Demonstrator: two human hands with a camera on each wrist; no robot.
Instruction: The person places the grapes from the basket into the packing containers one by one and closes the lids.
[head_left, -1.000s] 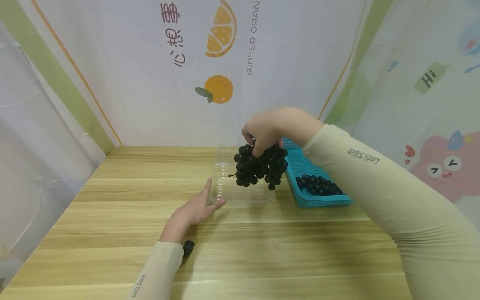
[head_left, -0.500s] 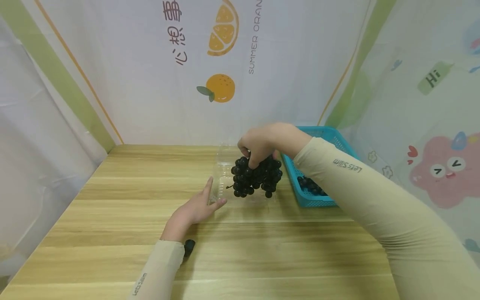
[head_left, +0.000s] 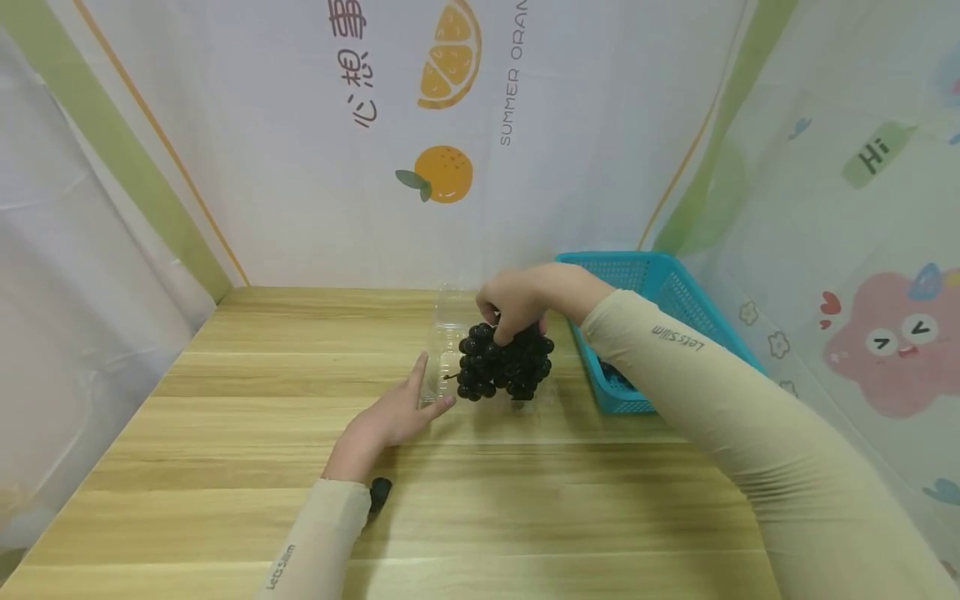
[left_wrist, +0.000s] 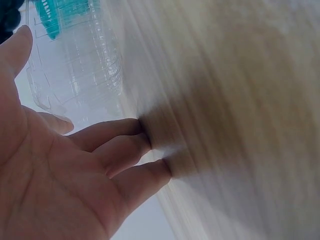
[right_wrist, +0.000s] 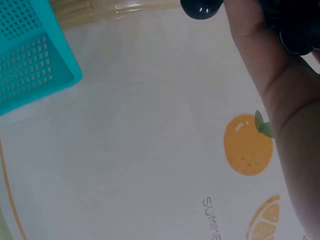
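My right hand (head_left: 513, 300) grips a bunch of black grapes (head_left: 502, 367) from above, thumb on the near side. The bunch hangs low over a clear plastic container (head_left: 453, 312) and hides much of it; I cannot tell whether it touches the bottom. Beside the container's left side is my left hand (head_left: 390, 414), thumb and index finger stretched out along its corner. In the left wrist view, several fingertips (left_wrist: 160, 167) of that hand rest on the table, and the container (left_wrist: 75, 75) stands just beyond them. The right wrist view catches only part of the grapes (right_wrist: 201, 7).
A blue perforated basket (head_left: 618, 406) stands right of the container, partly behind the right forearm, with some dark grapes (head_left: 615, 375) inside. A black object (head_left: 380, 493) shows at the left wrist. A white printed curtain (head_left: 337, 208) hangs behind the wooden table (head_left: 225, 467).
My right hand has lowered the grapes and shifted them slightly left over the container. The right forearm now covers more of the basket's grapes. The left hand has stayed in place.
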